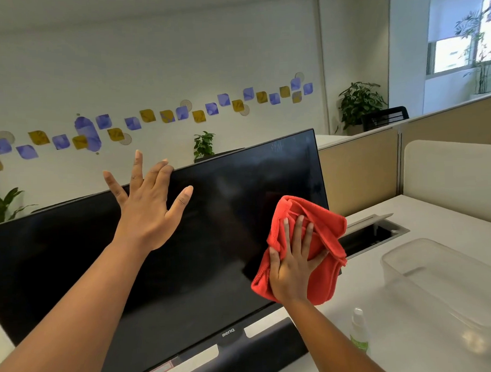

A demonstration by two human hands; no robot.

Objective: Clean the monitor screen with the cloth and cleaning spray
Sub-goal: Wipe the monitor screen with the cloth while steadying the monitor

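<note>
A wide black monitor point(213, 243) with a dark screen stands on the white desk. My right hand point(292, 262) presses a folded red cloth point(319, 233) flat against the screen's lower right part. My left hand point(146, 207) is open with fingers spread, its fingertips resting at the monitor's top edge. A small spray bottle point(359, 332) with a green label and a clear cap stands upright on the desk, right of my right forearm. Faint smears show near the screen's top right corner.
A clear plastic tub point(428, 273) lies on the white desk point(414, 347) at the right. An open cable hatch point(376, 233) sits behind the monitor's right edge. A dark bar point(246, 354) lies under the monitor. Beige partitions point(364, 169) border the desk.
</note>
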